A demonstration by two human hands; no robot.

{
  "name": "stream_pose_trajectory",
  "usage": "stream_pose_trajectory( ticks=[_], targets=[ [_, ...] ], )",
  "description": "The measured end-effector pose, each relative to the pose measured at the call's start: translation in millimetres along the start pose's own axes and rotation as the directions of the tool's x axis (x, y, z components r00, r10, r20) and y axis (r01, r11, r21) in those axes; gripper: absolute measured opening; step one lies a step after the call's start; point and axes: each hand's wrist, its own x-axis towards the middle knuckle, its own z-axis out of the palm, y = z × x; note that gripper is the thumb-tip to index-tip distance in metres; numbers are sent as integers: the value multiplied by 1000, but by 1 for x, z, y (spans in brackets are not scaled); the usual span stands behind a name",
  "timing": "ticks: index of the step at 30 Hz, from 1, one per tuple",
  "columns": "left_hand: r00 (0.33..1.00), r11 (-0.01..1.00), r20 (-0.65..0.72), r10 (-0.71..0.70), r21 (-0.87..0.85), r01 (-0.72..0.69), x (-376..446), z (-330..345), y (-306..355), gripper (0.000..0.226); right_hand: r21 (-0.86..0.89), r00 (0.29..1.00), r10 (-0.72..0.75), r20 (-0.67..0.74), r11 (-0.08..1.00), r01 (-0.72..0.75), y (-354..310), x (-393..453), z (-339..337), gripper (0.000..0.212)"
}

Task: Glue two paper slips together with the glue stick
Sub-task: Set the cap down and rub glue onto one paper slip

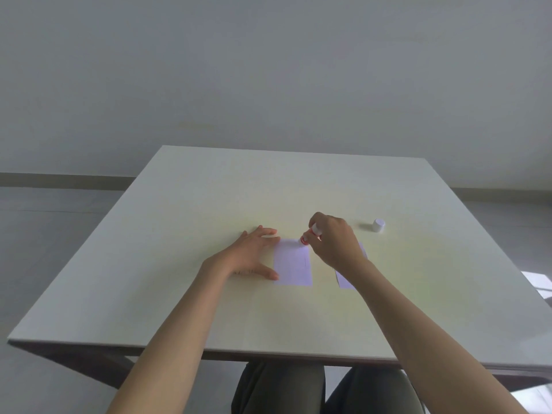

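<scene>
A white paper slip (292, 264) lies flat in the middle of the table. My left hand (254, 258) rests on the table at the slip's left edge, fingers spread, fingertip and thumb touching that edge. My right hand (334, 243) grips the red and white glue stick (310, 234), tilted down to the left, its tip touching the slip's far right corner. A second white slip (346, 279) lies just to the right, mostly hidden under my right wrist. The glue stick's white cap (378, 225) stands on the table further right.
The pale square table (209, 189) has its near edge just above my knees. Grey floor surrounds it and a plain wall stands behind. A white sheet (537, 282) lies on the floor at the right edge of view.
</scene>
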Motion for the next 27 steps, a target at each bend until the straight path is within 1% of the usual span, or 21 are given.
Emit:
stream_pose_trajectory(
  ticks=[3,7,12,21,27],
  targets=[
    [1000,1000,-9,4,-19,-4,-1,0,-1,95,-64,999,-37,-4,997,36,2,-4,4,12],
    [1000,996,-20,-12,-90,10,-2,1,-2,95,-92,996,-90,-7,992,89,7,-15,3,14],
    [1000,999,-18,0,-51,-1,-1,1,-1,95,-84,992,-125,-1,989,124,8,-27,3,12],
    [1000,998,-28,-4,-66,2,-2,0,1,97,-28,982,-185,41,982,186,7,-43,0,7],
    [999,998,-37,8,-59,-10,-4,0,2,96,-18,976,-182,117,983,185,4,-45,-3,6]
  ],
)
